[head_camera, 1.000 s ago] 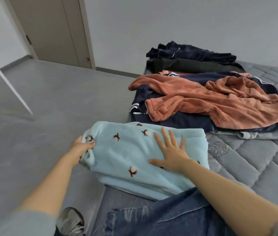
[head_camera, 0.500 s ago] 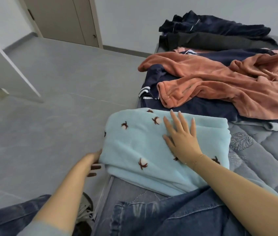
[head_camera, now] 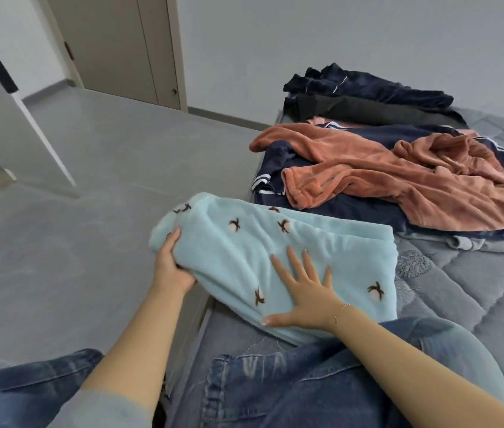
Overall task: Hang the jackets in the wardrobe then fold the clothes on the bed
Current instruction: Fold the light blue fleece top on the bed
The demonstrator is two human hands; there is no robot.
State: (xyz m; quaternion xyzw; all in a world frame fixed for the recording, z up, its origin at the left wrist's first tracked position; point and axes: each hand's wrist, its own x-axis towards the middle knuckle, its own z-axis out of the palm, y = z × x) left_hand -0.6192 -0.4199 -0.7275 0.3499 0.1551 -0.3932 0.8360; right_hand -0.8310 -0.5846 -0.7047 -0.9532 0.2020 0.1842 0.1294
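Light blue fleece garment lies folded at near edge of bed; left hand grips its left end, thumb on top, fingers curled beneath; right hand pressed flat on it, fingers spread; orange fleece heaped on navy clothes behind.

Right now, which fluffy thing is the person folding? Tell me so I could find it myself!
Look at the grey quilted bed, at its near edge by the floor. The light blue fleece garment lies there, with the left hand gripping its end and the right hand flat on top. Only it has little brown-and-white flowers; the orange fleece behind is plain.
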